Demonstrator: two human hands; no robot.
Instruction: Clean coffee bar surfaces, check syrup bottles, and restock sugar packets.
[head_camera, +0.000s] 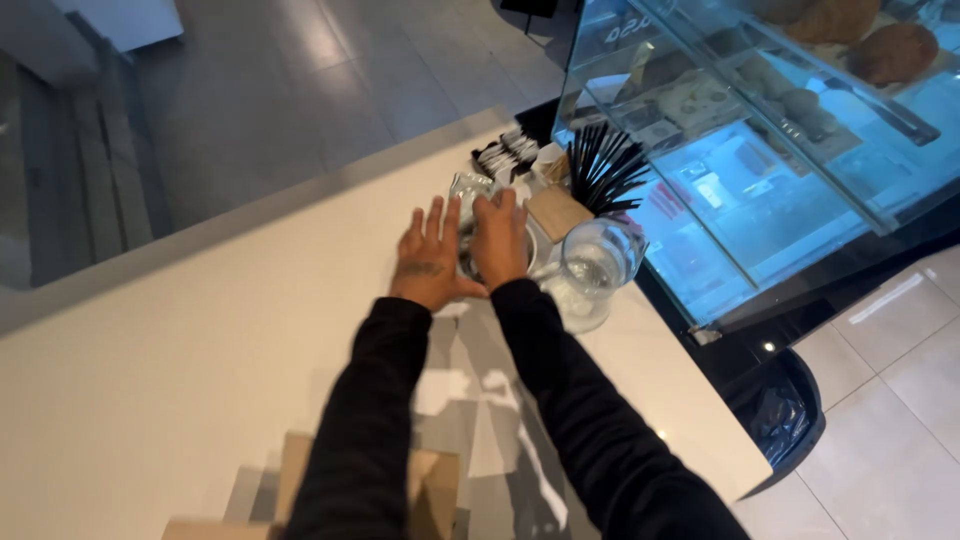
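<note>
Saucer (528, 252), pale and round, sits on the white counter (180, 350) under the right hand (499, 240), which lies over it with fingers bent down; whether they grip it I cannot tell. Left hand (428, 262) rests flat just beside, fingers spread and released. A glass jug (597, 268) stands near the right hand, black straws (605, 170) behind, a display case (780, 150) beyond.
</note>
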